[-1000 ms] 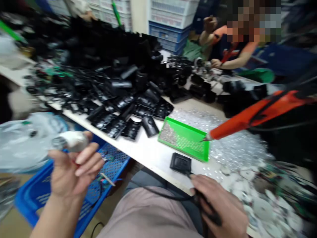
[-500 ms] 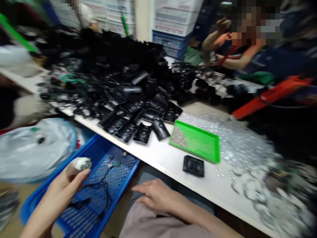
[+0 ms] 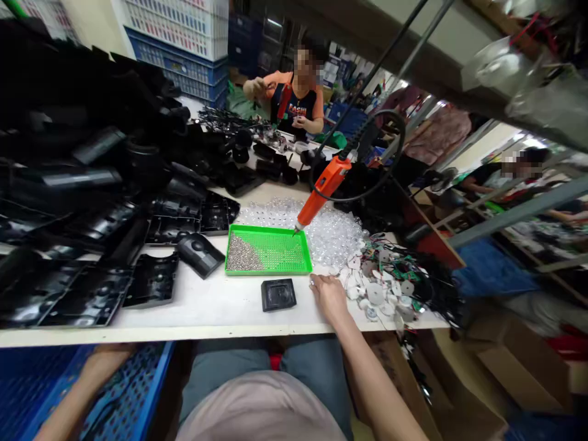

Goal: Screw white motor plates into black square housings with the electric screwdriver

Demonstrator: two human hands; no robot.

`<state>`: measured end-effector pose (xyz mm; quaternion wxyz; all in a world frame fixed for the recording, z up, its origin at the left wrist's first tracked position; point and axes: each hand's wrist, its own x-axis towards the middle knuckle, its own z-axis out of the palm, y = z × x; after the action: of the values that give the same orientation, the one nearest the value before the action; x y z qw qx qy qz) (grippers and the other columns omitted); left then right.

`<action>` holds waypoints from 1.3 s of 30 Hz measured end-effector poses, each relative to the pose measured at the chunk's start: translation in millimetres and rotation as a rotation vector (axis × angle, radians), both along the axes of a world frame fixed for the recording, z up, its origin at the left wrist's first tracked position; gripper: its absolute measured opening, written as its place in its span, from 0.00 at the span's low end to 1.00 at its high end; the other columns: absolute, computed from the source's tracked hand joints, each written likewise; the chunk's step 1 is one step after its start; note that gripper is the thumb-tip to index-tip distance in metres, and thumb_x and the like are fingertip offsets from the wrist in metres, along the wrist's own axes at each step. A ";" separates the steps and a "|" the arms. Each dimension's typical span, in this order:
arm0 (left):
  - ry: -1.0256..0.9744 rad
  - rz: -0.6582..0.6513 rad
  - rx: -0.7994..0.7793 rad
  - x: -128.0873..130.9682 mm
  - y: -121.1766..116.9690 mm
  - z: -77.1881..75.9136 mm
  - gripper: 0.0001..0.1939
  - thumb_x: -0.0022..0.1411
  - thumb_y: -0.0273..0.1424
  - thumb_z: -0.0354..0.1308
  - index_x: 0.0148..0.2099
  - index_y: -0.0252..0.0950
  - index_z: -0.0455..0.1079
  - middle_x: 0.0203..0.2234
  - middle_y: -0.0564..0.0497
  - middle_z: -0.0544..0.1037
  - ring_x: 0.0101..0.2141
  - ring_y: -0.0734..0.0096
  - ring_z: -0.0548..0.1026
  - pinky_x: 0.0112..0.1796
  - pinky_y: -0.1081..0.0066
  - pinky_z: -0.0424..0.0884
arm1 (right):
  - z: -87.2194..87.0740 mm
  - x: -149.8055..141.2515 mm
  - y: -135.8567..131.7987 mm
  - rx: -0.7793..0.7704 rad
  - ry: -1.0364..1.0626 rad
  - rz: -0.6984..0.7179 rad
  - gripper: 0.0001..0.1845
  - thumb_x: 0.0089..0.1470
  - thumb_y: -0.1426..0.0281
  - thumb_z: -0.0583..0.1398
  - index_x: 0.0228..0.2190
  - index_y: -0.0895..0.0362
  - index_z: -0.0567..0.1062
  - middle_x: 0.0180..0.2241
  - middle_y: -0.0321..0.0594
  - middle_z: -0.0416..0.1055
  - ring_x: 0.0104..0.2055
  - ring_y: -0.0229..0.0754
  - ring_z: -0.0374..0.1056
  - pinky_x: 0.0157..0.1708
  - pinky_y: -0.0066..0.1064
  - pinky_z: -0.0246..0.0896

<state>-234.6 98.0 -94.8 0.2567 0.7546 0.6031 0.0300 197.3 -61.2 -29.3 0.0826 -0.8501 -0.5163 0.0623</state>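
Note:
My right hand (image 3: 331, 299) rests on the white table (image 3: 206, 315), just off the near right corner of a green tray (image 3: 309, 269). Its thumb and fingertips are pinched together on a small glinting clear piece (image 3: 312, 282). To its left lies a black rectangular block with a recess (image 3: 278, 295). Small metal screws (image 3: 245, 252) fill the tray's left part. Low at the left, my left hand (image 3: 108, 360) is over a blue basket (image 3: 160, 380), its fingers hidden beneath the table edge.
Black plastic housings (image 3: 151, 278) crowd the left. An orange electric screwdriver (image 3: 324, 190) hangs with its tip over the tray. Clear plastic pieces (image 3: 335, 236) and white discs with wires (image 3: 376, 291) lie right. Across the table sits a person (image 3: 298, 101).
My view has swung right. My right hand went from my lap to the table beside the tray. My left hand, earlier holding a white and silver piece, is now partly under the table edge.

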 end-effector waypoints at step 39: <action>-0.376 -0.507 0.344 208.7 -80.7 51.0 0.25 0.64 0.31 0.55 0.63 0.39 0.62 0.59 0.42 0.68 0.55 0.55 0.69 0.51 0.55 0.69 | 14.2 -26.8 10.3 0.590 -0.083 0.783 0.11 0.59 0.79 0.55 0.41 0.62 0.75 0.35 0.44 0.78 0.40 0.44 0.71 0.41 0.38 0.66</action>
<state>-25.8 17.3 -43.8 0.2317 0.8937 0.3250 0.2047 170.5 -50.9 -15.1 0.2695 -0.5343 -0.7956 -0.0941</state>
